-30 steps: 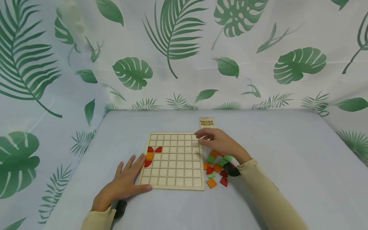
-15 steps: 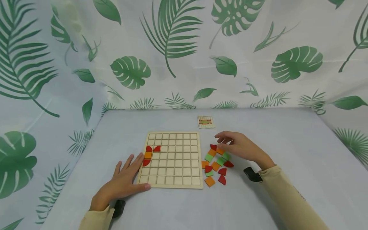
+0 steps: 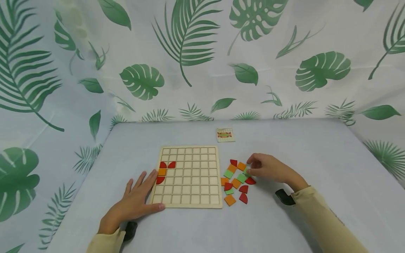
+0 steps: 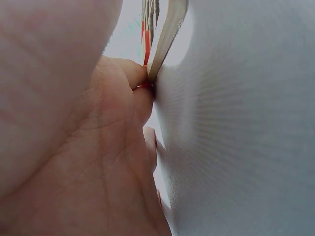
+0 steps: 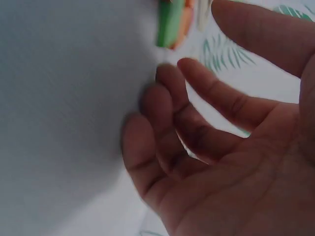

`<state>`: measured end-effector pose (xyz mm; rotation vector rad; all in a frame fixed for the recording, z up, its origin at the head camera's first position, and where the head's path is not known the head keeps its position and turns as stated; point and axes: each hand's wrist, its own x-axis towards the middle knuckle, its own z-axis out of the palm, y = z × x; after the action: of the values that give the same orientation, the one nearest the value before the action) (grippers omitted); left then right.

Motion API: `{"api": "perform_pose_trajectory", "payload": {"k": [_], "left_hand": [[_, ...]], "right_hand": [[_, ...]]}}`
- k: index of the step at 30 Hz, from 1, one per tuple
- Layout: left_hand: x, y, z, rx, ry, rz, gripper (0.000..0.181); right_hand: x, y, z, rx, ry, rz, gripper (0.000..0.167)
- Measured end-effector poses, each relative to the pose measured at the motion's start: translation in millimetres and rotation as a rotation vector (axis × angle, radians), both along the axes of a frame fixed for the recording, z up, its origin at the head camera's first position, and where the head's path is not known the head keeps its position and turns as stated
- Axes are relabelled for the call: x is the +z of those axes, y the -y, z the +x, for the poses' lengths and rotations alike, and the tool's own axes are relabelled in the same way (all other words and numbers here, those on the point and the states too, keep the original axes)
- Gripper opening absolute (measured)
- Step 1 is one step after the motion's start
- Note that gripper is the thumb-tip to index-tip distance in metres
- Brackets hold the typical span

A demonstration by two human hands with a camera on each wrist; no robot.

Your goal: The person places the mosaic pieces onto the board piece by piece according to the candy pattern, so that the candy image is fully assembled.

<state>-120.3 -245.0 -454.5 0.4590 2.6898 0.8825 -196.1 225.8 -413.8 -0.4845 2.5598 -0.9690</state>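
My left hand (image 3: 136,198) rests with spread, straight fingers against the left edge and near corner of a wooden grid board (image 3: 192,181). Three red quarter-circle tiles and an orange square tile (image 3: 162,172) sit in cells at the board's left side. To the right of the board, my right hand (image 3: 272,168) is at the far right of a pile of loose tiles, thumb and fingertips by a green square tile (image 3: 245,172). In the right wrist view, the fingers are bent and parted from the thumb, with nothing between them; a green tile (image 5: 169,24) lies beyond the fingertips.
Several loose orange square tiles (image 3: 230,200), green squares (image 3: 228,174) and red quarter-circles (image 3: 243,198) lie close to the board's right edge. A small pattern card (image 3: 225,135) lies behind the board. Leaf-printed cloth (image 3: 202,88) stands at the back of the table.
My right hand has moved from above the board's far right corner to the right and lower, down to the loose tiles. The left hand stays on the board's edge.
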Motion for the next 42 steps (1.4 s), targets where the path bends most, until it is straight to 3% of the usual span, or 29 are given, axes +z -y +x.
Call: {"api": "perform_pose_trajectory", "payload": {"k": [5, 12, 16, 21, 29, 36, 42], "left_hand": [[5.0, -2.1, 0.1, 0.001, 0.018, -0.025, 0.116], [-2.5, 0.2, 0.0, 0.013, 0.014, -0.02, 0.117], [-5.3, 0.2, 0.2, 0.021, 0.017, -0.016, 0.118], [0.3, -1.7, 0.2, 0.022, 0.051, -0.027, 0.119], [-10.7, 1.9, -2.1, 0.032, -0.011, -0.024, 0.12], [-2.7, 0.3, -0.6, 0.028, 0.022, -0.002, 0.119], [-10.7, 2.5, -2.9, 0.038, 0.008, -0.05, 0.122]], "right_hand": [[-6.6, 1.7, 0.9, -0.002, -0.029, 0.026, 0.028], [-10.5, 3.5, 2.6, 0.009, -0.058, 0.031, 0.02], [-9.0, 5.5, 4.0, 0.015, -0.055, 0.025, 0.02], [-6.8, 6.7, 5.1, 0.003, -0.066, 0.03, 0.019], [-4.6, 7.4, 3.0, -0.005, -0.041, 0.029, 0.012], [-2.0, 7.5, 0.5, -0.001, -0.067, 0.006, 0.012], [3.0, 19.3, -4.7, 0.002, -0.087, -0.034, 0.008]]}}
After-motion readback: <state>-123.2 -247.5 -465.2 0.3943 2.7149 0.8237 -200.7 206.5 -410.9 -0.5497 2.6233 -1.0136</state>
